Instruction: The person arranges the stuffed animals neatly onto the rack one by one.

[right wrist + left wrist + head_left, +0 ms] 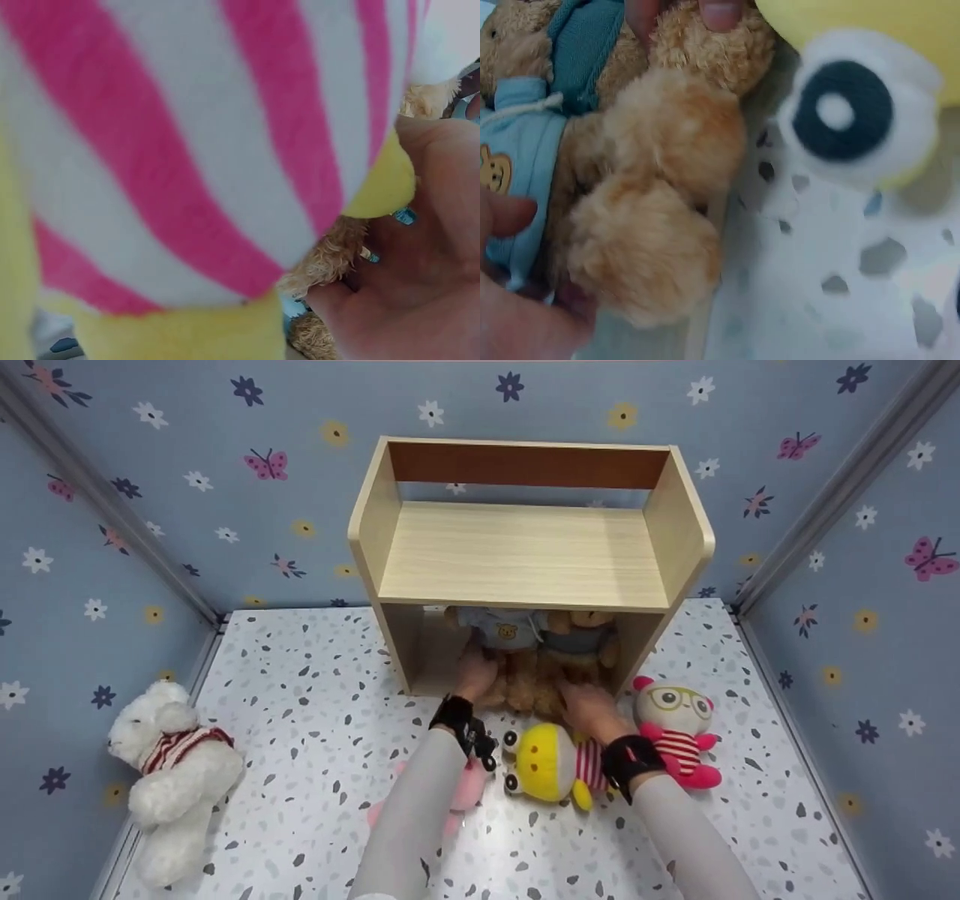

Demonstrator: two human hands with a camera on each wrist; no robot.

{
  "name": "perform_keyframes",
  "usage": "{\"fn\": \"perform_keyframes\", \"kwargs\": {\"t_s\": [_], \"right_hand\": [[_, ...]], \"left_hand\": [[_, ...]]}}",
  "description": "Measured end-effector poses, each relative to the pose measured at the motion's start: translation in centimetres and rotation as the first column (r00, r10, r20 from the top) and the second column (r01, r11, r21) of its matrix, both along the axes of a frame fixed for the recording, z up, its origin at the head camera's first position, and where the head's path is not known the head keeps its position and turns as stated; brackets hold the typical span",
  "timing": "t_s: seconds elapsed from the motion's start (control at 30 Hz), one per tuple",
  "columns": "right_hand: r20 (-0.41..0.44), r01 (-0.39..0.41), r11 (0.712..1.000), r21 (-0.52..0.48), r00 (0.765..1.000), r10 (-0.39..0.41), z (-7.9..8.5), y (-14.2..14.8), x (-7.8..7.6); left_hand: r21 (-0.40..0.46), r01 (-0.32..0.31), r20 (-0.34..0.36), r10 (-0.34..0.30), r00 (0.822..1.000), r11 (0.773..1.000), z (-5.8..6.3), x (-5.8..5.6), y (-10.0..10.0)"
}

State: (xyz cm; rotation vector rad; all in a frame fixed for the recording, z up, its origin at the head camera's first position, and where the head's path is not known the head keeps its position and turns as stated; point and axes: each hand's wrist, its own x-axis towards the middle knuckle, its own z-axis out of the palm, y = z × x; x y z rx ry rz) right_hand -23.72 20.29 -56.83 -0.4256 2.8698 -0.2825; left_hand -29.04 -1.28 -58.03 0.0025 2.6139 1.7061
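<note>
Two brown teddy bears sit side by side in the lower compartment of a wooden shelf [517, 555], their heads mostly hidden under its board. The left teddy bear [508, 628] wears a light blue hoodie with a bear-face patch; the right teddy bear [576, 641] has a darker teal top. My left hand [476, 671] grips the hoodie bear low on its side, thumb against the hoodie in the left wrist view. My right hand [591, 711] holds the teal-topped bear by its leg, fingertips on the fur. A yellow plush toy [544, 763] lies just below the right hand.
A pink plush toy [469, 786] is partly covered by the left forearm. Right of the shelf lies a plush with glasses and red stripes [679, 735]. A white bear [180, 780] lies at far left. Flower-patterned walls [300, 472] enclose the speckled floor [315, 720].
</note>
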Motion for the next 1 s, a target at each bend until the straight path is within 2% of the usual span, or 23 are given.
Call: {"fn": "perform_keyframes", "kwargs": {"t_s": [0.13, 0.2, 0.27, 0.37, 0.43, 0.6, 0.63, 0.7, 0.83, 1.0], "right_hand": [[0.018, 0.009, 1.000, -0.020, 1.000, -0.009, 0.0, 0.1, 0.0], [0.024, 0.019, 0.999, -0.037, 1.000, -0.018, 0.1, 0.2, 0.0], [0.031, 0.026, 0.998, -0.055, 0.999, -0.024, 0.3, 0.2, 0.0], [0.032, 0.020, 0.997, -0.079, 0.999, -0.017, 0.6, 0.2, 0.0], [0.032, 0.008, 0.996, -0.088, 0.999, -0.005, 0.7, 0.1, 0.0], [0.003, 0.001, 0.993, -0.117, 1.000, -0.001, 0.8, 0.0, 0.2], [-0.010, 0.004, 0.992, -0.126, 1.000, -0.006, 1.0, 0.0, 0.3], [-0.040, 0.011, 0.989, -0.151, 0.999, -0.017, 1.2, 0.0, 0.4], [-0.088, 0.020, 0.977, -0.211, 0.995, -0.040, 1.9, 0.2, 1.1], [-0.142, 0.019, 0.943, -0.332, 0.987, -0.070, 2.2, 0.8, 2.4]], "left_hand": [[0.095, 0.093, 0.000, -0.094, 0.996, 0.991, -0.2, 0.6, -1.0], [0.091, 0.113, -0.019, -0.111, 0.994, 0.989, -0.5, 0.7, -1.4], [0.084, 0.104, -0.051, -0.100, 0.994, 0.991, -0.7, 0.7, -1.8], [0.031, 0.052, -0.084, -0.049, 0.995, 0.998, -1.2, 0.7, -2.3], [0.018, 0.029, -0.085, -0.027, 0.996, 0.999, -1.3, 0.8, -2.7], [0.105, 0.022, -0.047, -0.017, 0.999, 0.994, -1.6, 1.1, -3.2], [0.096, 0.014, -0.052, -0.009, 0.999, 0.995, -1.5, 1.2, -3.2], [0.075, -0.001, -0.066, 0.006, 0.998, 0.997, -1.3, 1.3, -3.3], [-0.024, -0.014, -0.111, 0.011, 0.994, 1.000, -0.3, 2.1, -3.9], [-0.091, -0.002, -0.108, -0.008, 0.994, 0.996, 1.5, 3.3, -5.2]]}}
